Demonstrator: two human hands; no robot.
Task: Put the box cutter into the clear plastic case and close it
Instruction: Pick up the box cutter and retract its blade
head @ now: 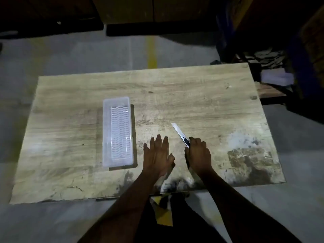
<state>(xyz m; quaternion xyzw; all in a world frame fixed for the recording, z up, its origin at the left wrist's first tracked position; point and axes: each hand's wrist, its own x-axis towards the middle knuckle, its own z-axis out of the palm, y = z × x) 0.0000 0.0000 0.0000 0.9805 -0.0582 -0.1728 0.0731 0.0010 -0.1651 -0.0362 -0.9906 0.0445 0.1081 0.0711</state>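
The clear plastic case (117,132) lies lengthwise on the wooden table (192,95), left of centre, with a wavy ribbed panel showing through it; whether its lid is on I cannot tell. My right hand (199,154) is closed around the handle of the box cutter (180,135), whose long silver blade sticks out and points up and to the left over the table. My left hand (157,152) rests flat on the table with fingers spread, between the case and the cutter, holding nothing.
The table's front edge runs just below my wrists, with dark stains near it and at the right. Beyond the table is grey floor with a yellow line (152,51). Dark furniture and clutter (273,67) stand at the back right.
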